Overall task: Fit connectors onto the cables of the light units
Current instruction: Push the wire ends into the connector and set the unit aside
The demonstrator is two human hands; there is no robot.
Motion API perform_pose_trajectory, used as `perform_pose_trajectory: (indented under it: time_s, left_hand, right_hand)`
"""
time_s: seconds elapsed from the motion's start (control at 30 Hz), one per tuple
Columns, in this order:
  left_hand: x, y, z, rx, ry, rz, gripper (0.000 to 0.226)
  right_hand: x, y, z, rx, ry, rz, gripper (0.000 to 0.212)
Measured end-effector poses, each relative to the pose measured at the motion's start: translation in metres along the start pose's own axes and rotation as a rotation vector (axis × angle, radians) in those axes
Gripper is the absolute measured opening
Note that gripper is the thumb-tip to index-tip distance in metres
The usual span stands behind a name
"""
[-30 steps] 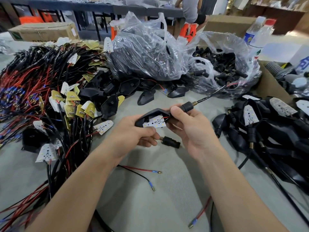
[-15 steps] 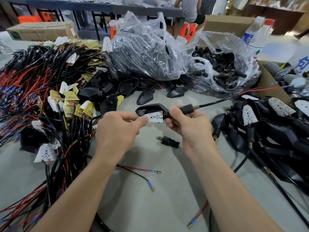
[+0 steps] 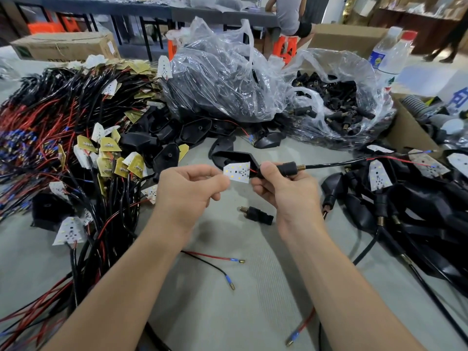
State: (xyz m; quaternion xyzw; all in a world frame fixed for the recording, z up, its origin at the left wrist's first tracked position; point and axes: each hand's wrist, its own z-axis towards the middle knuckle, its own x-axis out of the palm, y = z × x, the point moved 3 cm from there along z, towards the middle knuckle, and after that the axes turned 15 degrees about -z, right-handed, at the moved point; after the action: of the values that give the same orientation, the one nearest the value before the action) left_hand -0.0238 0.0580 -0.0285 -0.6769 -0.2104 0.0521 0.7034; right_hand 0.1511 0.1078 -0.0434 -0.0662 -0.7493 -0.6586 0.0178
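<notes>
I see grey table (image 3: 253,300), wire heap (image 3: 38,127) at left, connector bag (image 3: 342,102) upper right. Left hand (image 3: 184,191) pinches LED board (image 3: 236,172); right hand (image 3: 286,188) grips black connector (image 3: 286,168) on its cable (image 3: 329,164).

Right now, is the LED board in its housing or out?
Out: the left hand pinches the white LED board in front of the black housing, face towards the camera.

Nothing is legible: the print on the cardboard box (image 3: 63,48), the bottle label (image 3: 377,60) and the blue mark (image 3: 460,97) at far right are blurred.
</notes>
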Motion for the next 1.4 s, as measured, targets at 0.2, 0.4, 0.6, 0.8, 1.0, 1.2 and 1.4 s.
perform_pose_trajectory:
  time_s: [0.2, 0.4, 0.6, 0.8, 1.0, 1.2, 1.4]
  left_hand:
    - [-0.005, 0.001, 0.003, 0.128, -0.178, 0.087, 0.009]
    - [-0.003, 0.005, 0.006, -0.037, -0.094, -0.064, 0.019]
    - [0.004, 0.001, 0.004, -0.134, 0.11, -0.239, 0.026]
    - [0.0, 0.002, 0.006, -0.069, -0.046, -0.294, 0.021]
    - [0.0, 0.004, 0.007, -0.059, -0.058, -0.375, 0.02]
    - [-0.001, 0.004, 0.007, -0.087, -0.034, -0.359, 0.02]
    - [-0.003, 0.005, 0.008, -0.107, -0.036, -0.296, 0.018]
  right_hand:
    - [0.002, 0.004, -0.002, 0.078, 0.146, 0.061, 0.009]
    - [0.003, 0.006, -0.005, 0.098, 0.241, 0.039, 0.012]
    - [0.005, 0.002, -0.004, 0.167, 0.317, -0.084, 0.021]
    - [0.006, 0.006, -0.002, 0.176, 0.325, 0.071, 0.046]
    - [0.001, 0.01, -0.002, 0.139, 0.231, 0.192, 0.016]
    - [-0.002, 0.009, 0.0, 0.039, 0.231, 0.135, 0.01]
    - [-0.007, 0.011, 0.002, -0.08, 0.299, 0.07, 0.033]
